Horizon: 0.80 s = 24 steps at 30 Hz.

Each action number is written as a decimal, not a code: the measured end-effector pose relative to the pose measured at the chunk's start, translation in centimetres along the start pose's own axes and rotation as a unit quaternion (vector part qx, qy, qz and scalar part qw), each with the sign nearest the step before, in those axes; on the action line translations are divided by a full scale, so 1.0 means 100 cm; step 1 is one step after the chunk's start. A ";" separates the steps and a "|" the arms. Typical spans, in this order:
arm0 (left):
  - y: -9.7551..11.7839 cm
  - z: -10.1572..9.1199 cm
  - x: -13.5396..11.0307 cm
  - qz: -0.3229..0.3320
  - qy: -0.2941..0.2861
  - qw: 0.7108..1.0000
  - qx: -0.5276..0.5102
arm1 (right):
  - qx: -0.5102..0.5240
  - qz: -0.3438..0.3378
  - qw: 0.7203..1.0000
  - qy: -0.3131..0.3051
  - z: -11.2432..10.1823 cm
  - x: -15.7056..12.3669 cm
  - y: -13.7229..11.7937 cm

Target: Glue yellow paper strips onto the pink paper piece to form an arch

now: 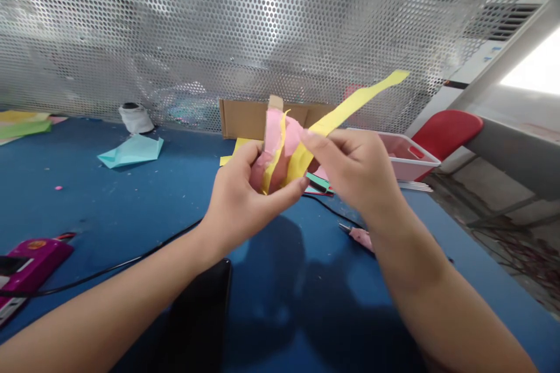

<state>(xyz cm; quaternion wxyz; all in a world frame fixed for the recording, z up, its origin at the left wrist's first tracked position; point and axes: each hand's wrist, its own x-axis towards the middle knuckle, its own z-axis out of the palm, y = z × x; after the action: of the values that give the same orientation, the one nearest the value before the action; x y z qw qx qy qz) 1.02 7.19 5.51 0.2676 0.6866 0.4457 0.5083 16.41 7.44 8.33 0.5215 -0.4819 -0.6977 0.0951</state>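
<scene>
Held up above the blue table (pixel 175 192), a small pink paper-covered piece (pixel 273 128) with a brown cardboard tab on top sits in my left hand (pixel 238 198). Its fingers wrap round the far side and the thumb reaches along the bottom. My right hand (pixel 359 163) pinches a long yellow paper strip (pixel 350 109) against the piece's right side. The strip's free end points up and to the right. A narrow yellow band also runs down the front of the pink piece. The fingertips behind it are partly hidden.
A black phone-like slab (pixel 201 315) lies near the front edge. A glue gun (pixel 361 238) with pinkish wrapping lies beneath my right wrist. A purple power strip (pixel 39 262) with a black cable is at left. A light-blue folded paper (pixel 132 151) and a white basket (pixel 411 169) stand farther back.
</scene>
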 end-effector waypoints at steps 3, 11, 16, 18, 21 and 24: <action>0.004 -0.007 0.009 -0.061 -0.026 0.994 -0.086 | 0.026 -0.013 1.000 0.003 -0.006 0.029 0.002; 0.014 -0.022 0.015 -0.238 -0.214 0.860 -0.399 | -0.144 -0.022 0.977 -0.157 0.008 0.094 -0.019; -0.004 -0.009 -0.012 -0.292 -0.203 0.794 -0.493 | -0.154 -0.014 0.959 -0.238 0.004 0.082 -0.017; -0.015 -0.008 -0.023 -0.316 -0.182 0.789 -0.494 | -0.145 -0.026 0.964 -0.222 -0.013 0.063 -0.007; -0.033 -0.014 -0.039 -0.332 -0.158 0.789 -0.492 | -0.160 -0.052 0.962 -0.217 -0.047 0.024 0.020; -0.049 -0.021 -0.049 -0.334 -0.135 0.787 -0.501 | -0.176 -0.044 0.970 -0.159 -0.074 -0.016 0.051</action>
<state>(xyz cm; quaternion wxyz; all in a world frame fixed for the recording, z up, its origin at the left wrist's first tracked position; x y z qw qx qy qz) -3.01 4.93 -0.06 0.7844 0.3260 0.2890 0.4414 25.39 6.08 7.29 0.3143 -0.5136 -0.7981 0.0227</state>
